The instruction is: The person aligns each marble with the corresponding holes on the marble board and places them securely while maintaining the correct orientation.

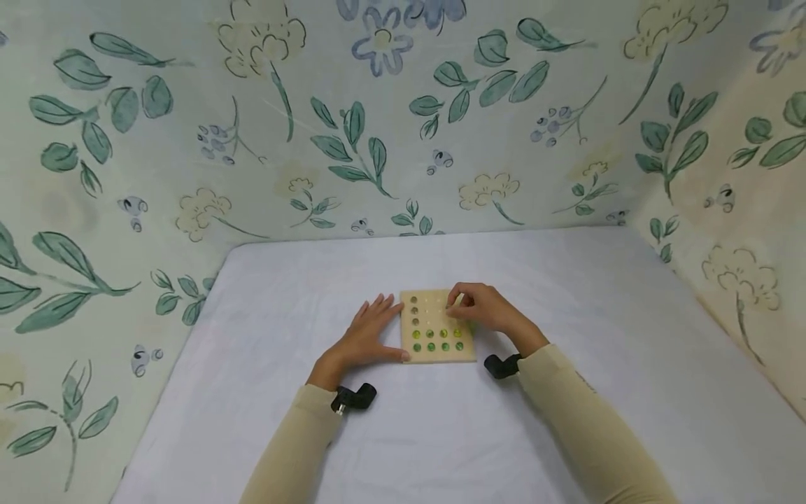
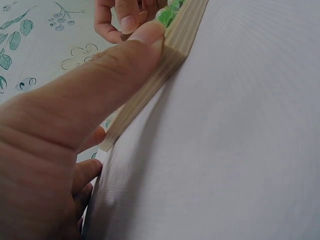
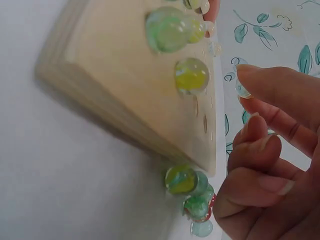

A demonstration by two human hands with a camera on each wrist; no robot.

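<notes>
A square wooden peg-style board [image 1: 441, 358] with round hollows lies on the table. Green marbles [image 1: 431, 347] fill its near row and yellow marbles [image 1: 429, 334] the row behind. Clear marbles [image 1: 414, 310] sit in the left column. My left hand [image 1: 362, 341] spreads along the board's left side, thumb [image 2: 150, 37] at the near corner and fingers at the left edge. Above the board's right part, my right hand [image 1: 488, 308] pinches a clear marble [image 3: 243, 91] between thumb and index finger. Its other fingers are curled.
Beyond the board's right edge, loose marbles [image 3: 195, 205] in yellow, green, red and clear lie on the table, mostly hidden by my right hand in the head view. A white cloth [image 1: 428, 434] covers the table. Behind it hangs a floral-patterned backdrop [image 1: 378, 140].
</notes>
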